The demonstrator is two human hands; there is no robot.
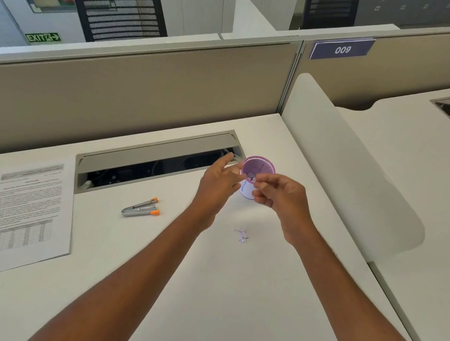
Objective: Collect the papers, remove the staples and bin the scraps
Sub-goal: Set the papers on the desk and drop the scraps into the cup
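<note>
A small purple mesh bin [259,167] stands on the white desk [226,291] near the cable tray. Both my hands hover at its near rim. My left hand [220,183] has its fingers spread, index pointing away, and holds nothing that I can see. My right hand [279,195] pinches a tiny dark scrap, perhaps a staple, over the bin's mouth. A few small scraps [242,236] lie on the desk below my hands. A silver staple remover with orange tips [141,208] rests to the left. A stack of printed papers [26,213] lies at the far left.
An open cable tray [155,164] runs along the back of the desk. A beige partition [111,90] stands behind it, and a white curved divider [346,173] bounds the right side. Black mesh chairs stand beyond the partition.
</note>
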